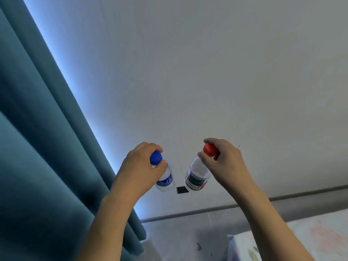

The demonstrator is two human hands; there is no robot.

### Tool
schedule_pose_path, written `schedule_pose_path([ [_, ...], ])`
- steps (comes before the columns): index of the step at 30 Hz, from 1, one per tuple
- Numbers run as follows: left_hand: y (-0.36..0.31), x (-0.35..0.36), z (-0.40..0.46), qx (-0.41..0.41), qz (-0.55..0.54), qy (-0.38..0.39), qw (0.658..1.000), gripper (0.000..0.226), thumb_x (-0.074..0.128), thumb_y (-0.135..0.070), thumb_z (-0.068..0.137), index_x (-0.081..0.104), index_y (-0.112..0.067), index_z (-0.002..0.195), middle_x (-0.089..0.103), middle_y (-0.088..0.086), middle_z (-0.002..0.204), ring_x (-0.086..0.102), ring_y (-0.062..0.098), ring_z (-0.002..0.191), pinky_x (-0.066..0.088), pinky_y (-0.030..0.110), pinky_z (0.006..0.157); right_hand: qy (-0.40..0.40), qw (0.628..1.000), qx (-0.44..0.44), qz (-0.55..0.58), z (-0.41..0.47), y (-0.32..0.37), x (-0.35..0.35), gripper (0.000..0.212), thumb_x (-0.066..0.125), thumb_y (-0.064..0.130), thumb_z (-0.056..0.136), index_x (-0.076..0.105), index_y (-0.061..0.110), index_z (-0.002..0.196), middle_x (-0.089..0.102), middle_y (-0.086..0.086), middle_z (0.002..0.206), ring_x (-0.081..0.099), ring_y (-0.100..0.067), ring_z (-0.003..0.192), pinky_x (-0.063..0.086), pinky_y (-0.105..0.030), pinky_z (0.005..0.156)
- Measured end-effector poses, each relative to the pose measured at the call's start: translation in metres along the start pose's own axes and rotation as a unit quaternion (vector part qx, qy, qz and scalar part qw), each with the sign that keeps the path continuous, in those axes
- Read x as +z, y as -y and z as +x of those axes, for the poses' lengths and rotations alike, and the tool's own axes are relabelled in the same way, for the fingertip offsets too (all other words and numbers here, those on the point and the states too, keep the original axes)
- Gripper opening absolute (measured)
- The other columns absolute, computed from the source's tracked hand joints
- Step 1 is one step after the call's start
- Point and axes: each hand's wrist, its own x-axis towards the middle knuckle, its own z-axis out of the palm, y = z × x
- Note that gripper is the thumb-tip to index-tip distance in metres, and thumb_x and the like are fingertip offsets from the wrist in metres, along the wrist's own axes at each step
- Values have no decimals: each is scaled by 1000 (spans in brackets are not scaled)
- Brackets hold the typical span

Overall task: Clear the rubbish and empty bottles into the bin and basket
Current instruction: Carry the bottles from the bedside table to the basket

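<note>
Both arms are raised in front of a pale wall (207, 72). Each hand holds one small clear plastic bottle by its top.

Left hand (140, 166): fingers and thumb are curled round the neck of the blue-capped bottle (165, 180), just under the blue cap (156, 157). The bottle hangs down and away from the palm, tilted toward the other hand. It has a blue label, and its body looks clear.

Right hand (224, 162): fingertips and thumb pinch the red cap (210, 150) of the red-capped bottle (196, 176). This bottle hangs below the hand, tilted toward the left hand. Its label is white with a green picture and a red patch at the lower edge.

The two bottles are near each other between the hands, apart and not touching. Behind the gap between their bases, a small dark rectangle (182, 190) sits on the wall.

Outward of the left arm is a teal curtain (37, 147), with a bright bluish strip of light along its edge. Below the hands a grey skirting band (207, 210) runs along the wall's foot. Under the right forearm is a pale patterned cloth (310, 238).
</note>
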Motion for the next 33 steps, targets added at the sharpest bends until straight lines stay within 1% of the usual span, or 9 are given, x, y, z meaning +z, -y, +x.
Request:
schedule_pose_path([
  [3, 11, 4, 40, -2, -9, 8, 1000, 22, 63, -24, 83, 62, -31, 104, 57, -19, 101, 56, 5, 84, 41, 10, 67, 7, 1000, 21, 3, 35, -4, 12, 37, 66, 28, 86, 60, 20, 121, 57, 11, 104, 53, -8, 96, 43, -21, 88],
  [5, 17, 11, 72, 5, -24, 11, 1000, 22, 64, -24, 83, 63, -30, 104, 57, -18, 100, 56, 7, 84, 43, 13, 68, 3, 1000, 29, -3, 59, -10, 21, 36, 66, 27, 86, 60, 20, 120, 57, 10, 104, 53, -8, 95, 42, -21, 87],
  [10, 24, 28, 151, 49, -40, 43, 997, 22, 64, -23, 82, 62, -31, 102, 58, -18, 98, 56, 6, 85, 40, 11, 66, -30, 997, 66, -14, 111, -21, 36, 35, 65, 27, 86, 60, 22, 120, 58, 11, 105, 54, -8, 95, 44, -22, 87],
  [15, 16, 60, 213, 93, -50, 86, 991, 21, 64, -22, 82, 63, -30, 101, 59, -17, 98, 56, 6, 84, 43, 13, 68, -61, 991, 113, -34, 153, -44, 33, 32, 65, 28, 85, 60, 23, 117, 58, 11, 104, 54, -9, 92, 44, -21, 83],
  [18, -6, 86, 244, 126, -64, 119, 983, 21, 64, -23, 81, 63, -30, 101, 59, -16, 98, 56, 5, 85, 43, 14, 71, -76, 987, 135, -51, 175, -64, 20, 29, 66, 27, 85, 62, 23, 113, 58, 11, 102, 54, -8, 92, 43, -20, 81],
  [22, -46, 122, 282, 173, -74, 156, 970, 21, 63, -25, 82, 63, -30, 103, 57, -16, 101, 54, 6, 86, 45, 19, 74, -93, 979, 169, -65, 202, -98, -9, 22, 65, 24, 84, 62, 24, 105, 59, 12, 99, 54, -2, 87, 40, -13, 71],
  [25, -76, 145, 305, 208, -79, 173, 959, 22, 63, -25, 82, 63, -30, 103, 57, -16, 101, 54, 7, 86, 46, 21, 76, -125, 968, 208, -66, 214, -124, -31, 19, 64, 24, 83, 62, 24, 103, 59, 11, 99, 54, -5, 89, 41, -16, 70],
  [29, -113, 176, 335, 261, -87, 213, 938, 22, 63, -25, 83, 63, -30, 105, 56, -16, 103, 54, 8, 88, 47, 25, 80, -170, 947, 260, -83, 226, -153, -57, 18, 63, 22, 84, 61, 24, 101, 59, 10, 100, 53, -8, 90, 40, -15, 68],
  [33, -161, 212, 363, 332, -97, 261, 901, 23, 61, -24, 82, 63, -28, 104, 57, -12, 102, 54, 11, 90, 48, 29, 82, -234, 915, 309, -110, 231, -175, -82, 18, 63, 21, 83, 61, 22, 101, 60, 7, 99, 53, -10, 89, 40, -22, 74],
])
